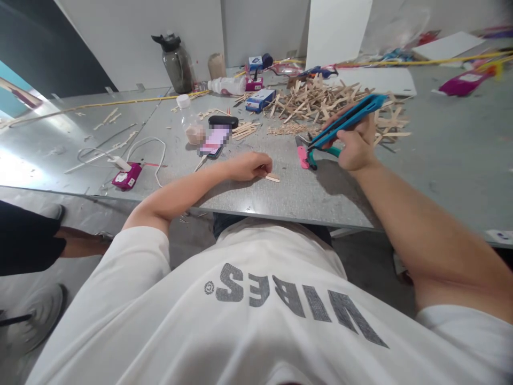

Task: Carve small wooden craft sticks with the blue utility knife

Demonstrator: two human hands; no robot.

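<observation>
My left hand rests on the table with its fingers pinched on a wooden craft stick. The stick's rounded end points right; a second stick seems to lie against it. Raised above the table, my right hand is wrapped round a long blue tool with a dark slot along it, like a large cutter; its exact kind is unclear. Below that tool lie green-handled pliers and a pink-handled piece. Behind them is a big heap of craft sticks with small wood chips in front.
A phone, black case, clear bottle and small stick bundle stand beyond my left hand. Farther left are a purple adapter and white cable. A dark water bottle stands behind. Another person's leg shows at left.
</observation>
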